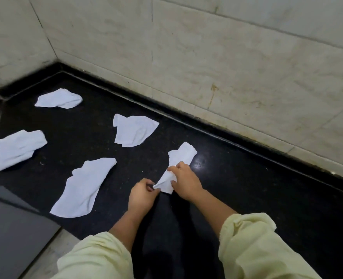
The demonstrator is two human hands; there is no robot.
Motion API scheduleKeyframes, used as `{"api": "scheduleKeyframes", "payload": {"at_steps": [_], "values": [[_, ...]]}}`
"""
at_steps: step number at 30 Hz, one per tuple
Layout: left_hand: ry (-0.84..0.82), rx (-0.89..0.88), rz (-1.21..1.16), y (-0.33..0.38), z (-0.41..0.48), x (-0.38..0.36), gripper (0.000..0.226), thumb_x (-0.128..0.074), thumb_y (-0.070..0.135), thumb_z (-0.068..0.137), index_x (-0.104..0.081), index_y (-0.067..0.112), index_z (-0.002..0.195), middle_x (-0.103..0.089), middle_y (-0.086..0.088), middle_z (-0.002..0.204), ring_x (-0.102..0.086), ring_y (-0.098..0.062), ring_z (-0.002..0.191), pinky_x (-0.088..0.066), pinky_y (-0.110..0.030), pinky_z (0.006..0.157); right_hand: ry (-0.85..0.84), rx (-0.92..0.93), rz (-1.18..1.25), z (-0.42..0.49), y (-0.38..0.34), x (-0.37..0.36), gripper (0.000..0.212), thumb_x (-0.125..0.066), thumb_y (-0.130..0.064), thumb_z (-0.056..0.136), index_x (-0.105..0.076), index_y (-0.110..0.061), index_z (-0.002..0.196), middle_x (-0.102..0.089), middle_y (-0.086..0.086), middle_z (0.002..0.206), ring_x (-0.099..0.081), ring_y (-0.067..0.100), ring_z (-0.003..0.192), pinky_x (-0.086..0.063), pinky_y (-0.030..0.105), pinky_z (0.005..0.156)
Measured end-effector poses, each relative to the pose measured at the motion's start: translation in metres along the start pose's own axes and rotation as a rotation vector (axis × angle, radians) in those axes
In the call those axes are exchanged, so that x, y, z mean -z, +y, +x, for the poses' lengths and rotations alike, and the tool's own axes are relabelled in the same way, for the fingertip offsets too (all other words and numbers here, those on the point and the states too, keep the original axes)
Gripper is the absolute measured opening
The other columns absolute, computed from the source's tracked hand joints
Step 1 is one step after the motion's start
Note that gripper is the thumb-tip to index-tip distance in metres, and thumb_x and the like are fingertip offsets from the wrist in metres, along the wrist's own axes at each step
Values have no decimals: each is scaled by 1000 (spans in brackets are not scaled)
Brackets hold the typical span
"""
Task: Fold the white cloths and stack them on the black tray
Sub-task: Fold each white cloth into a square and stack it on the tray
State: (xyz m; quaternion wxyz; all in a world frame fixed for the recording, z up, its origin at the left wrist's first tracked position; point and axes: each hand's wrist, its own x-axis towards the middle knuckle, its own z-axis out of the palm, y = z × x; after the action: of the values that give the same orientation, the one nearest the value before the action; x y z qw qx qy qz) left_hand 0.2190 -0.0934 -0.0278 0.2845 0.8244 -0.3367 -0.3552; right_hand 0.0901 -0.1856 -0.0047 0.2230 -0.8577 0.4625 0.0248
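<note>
A crumpled white cloth lies on the black stone counter near its middle. My right hand grips the cloth's near part, and my left hand pinches its near corner. Several other white cloths lie loose on the counter: one in front left, one at the far left, one at the back left and one in the middle. A dark grey flat surface at the lower left may be the black tray; I cannot tell for sure.
Pale marble walls close the counter at the back and left, meeting in a corner. The counter's front edge runs along the lower left, with light floor beyond it. My pale yellow sleeves fill the bottom of the view.
</note>
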Motion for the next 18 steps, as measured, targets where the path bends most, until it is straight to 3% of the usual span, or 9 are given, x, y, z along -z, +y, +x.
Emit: {"api": "scheduleKeyframes", "payload": {"at_steps": [4, 8, 12, 15, 18], "values": [[-40, -12, 39, 5, 16, 1, 8, -68, 27, 84, -70, 20, 88, -67, 7, 79, -64, -10, 78, -54, -29, 74, -19, 32, -58, 20, 3, -7, 51, -54, -14, 90, -47, -26, 139, -37, 5, 140, -35, 23, 128, -38, 34, 101], [-26, -92, 2, 6, 25, 3, 10, -68, 28, 87, -72, 19, 85, -68, 11, 80, -63, -8, 84, -52, -28, 80, 24, 38, -96, 32, 7, -9, 39, -47, -26, 97, -52, -28, 135, -35, 4, 142, -31, 23, 131, -29, 33, 104], [-45, -81, -226, 5, 27, 11, 10, -66, 24, 89, -70, 14, 88, -71, 5, 85, -66, -11, 83, -53, -23, 77, 57, -11, -85, 38, 10, -7, 33, -43, -27, 99, -60, -29, 127, -37, 2, 141, -31, 23, 130, -28, 33, 103], [-120, -26, -418, 13, 31, 18, 21, -58, 30, 94, -64, 10, 90, -71, -6, 90, -67, -18, 89, -56, -38, 87, 72, -66, -59, 38, 12, 0, 32, -46, -29, 98, -64, -26, 125, -38, 2, 142, -29, 22, 131, -27, 33, 103], [-177, -7, -540, 27, 33, 30, 32, -48, 35, 99, -56, 6, 90, -62, -6, 82, -62, -15, 83, -55, -39, 89, 108, -136, 7, 33, 12, 10, 31, -49, -32, 96, -66, -22, 120, -41, -1, 140, -29, 19, 131, -25, 34, 104]]}}
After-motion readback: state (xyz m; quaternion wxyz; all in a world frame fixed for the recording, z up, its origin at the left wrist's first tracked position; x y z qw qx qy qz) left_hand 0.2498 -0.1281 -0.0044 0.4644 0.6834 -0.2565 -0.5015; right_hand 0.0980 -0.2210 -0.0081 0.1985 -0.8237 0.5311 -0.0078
